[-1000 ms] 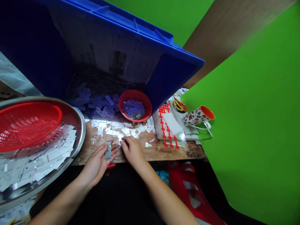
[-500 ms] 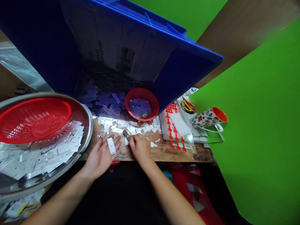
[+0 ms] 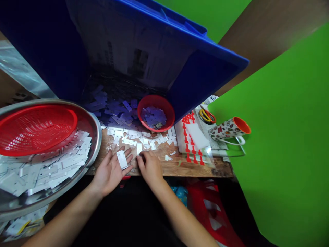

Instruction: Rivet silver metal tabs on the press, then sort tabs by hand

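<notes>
My left hand (image 3: 108, 174) is palm up with its fingers spread. A small white rectangular plate (image 3: 122, 160) with tiny holes lies across its fingers. Close to its right, my right hand (image 3: 151, 168) rests low over the wooden table with its fingers curled together. What its fingertips hold, if anything, is hidden. A similar plate (image 3: 139, 148) lies just beyond those fingertips; I cannot tell whether they touch. Many more loose plates (image 3: 128, 141) are spread over the table beyond both hands.
A blue bin (image 3: 205, 73) lies on its side behind, with plates inside and a red bowl (image 3: 155, 129) of plates at its mouth. At left, a metal basin (image 3: 97, 137) holds plates and a red colander (image 3: 38, 132). Scissors (image 3: 207, 116) and a mug (image 3: 228, 128) are right.
The dark-looking plate that stuck out of my right hand no longer shows. My right hand has shifted slightly left, towards my left hand, which stays nearly still with its plate.
</notes>
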Demonstrator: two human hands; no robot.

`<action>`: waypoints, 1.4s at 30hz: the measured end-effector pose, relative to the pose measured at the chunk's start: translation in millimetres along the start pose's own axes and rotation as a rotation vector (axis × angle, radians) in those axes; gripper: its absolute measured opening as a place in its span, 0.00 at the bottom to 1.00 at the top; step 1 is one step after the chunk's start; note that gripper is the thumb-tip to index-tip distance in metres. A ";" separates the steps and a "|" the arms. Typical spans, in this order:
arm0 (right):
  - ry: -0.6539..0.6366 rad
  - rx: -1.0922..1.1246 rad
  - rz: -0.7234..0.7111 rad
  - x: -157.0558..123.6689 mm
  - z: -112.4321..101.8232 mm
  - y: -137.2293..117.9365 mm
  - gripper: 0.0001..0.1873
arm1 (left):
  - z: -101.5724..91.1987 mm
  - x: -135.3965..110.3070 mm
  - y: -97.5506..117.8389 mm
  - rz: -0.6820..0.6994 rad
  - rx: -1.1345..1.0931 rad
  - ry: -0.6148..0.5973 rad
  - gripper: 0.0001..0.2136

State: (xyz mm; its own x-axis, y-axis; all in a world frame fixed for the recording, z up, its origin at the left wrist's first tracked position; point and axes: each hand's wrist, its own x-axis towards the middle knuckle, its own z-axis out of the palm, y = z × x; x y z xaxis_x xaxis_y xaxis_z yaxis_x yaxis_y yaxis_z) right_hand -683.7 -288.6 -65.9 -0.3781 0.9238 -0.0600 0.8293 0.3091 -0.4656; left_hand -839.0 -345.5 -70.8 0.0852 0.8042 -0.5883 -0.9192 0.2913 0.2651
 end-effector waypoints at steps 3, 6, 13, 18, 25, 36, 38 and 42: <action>0.017 -0.125 0.033 2.9 2.9 4.9 0.18 | -0.4 0.4 -0.7 0.003 0.000 -0.003 0.22; 0.021 -0.154 0.032 5.7 6.5 2.0 0.17 | 0.7 -0.7 -0.3 0.011 0.000 0.003 0.21; 0.001 -0.033 0.061 11.5 5.3 -1.6 0.11 | 0.9 -2.2 -0.1 0.021 -0.004 0.007 0.19; -0.019 0.034 0.082 16.7 5.4 2.0 0.10 | -0.5 -3.2 -3.0 0.075 0.014 0.061 0.14; 0.046 0.156 0.042 14.7 4.3 6.0 0.03 | 1.0 -3.5 -7.3 0.111 0.095 0.128 0.12; -0.100 1.037 0.296 7.9 2.4 7.6 0.09 | 11.7 -1.6 -20.8 0.203 0.331 0.222 0.10; -0.163 1.143 0.317 4.7 0.0 3.9 0.11 | 14.6 -0.9 -20.9 0.187 0.337 0.216 0.09; -0.285 1.278 0.388 -0.9 -0.2 0.5 0.15 | 17.5 -0.8 -19.8 0.138 0.315 0.232 0.06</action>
State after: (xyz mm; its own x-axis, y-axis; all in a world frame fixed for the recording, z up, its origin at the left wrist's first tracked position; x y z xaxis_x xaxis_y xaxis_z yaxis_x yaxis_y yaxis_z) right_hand -682.9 -289.3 -65.9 -0.4103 0.7763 -0.4786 0.0042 -0.5231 -0.8522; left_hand -814.2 -342.8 -62.2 -0.1531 0.7190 -0.6779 -0.7502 0.3620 0.5534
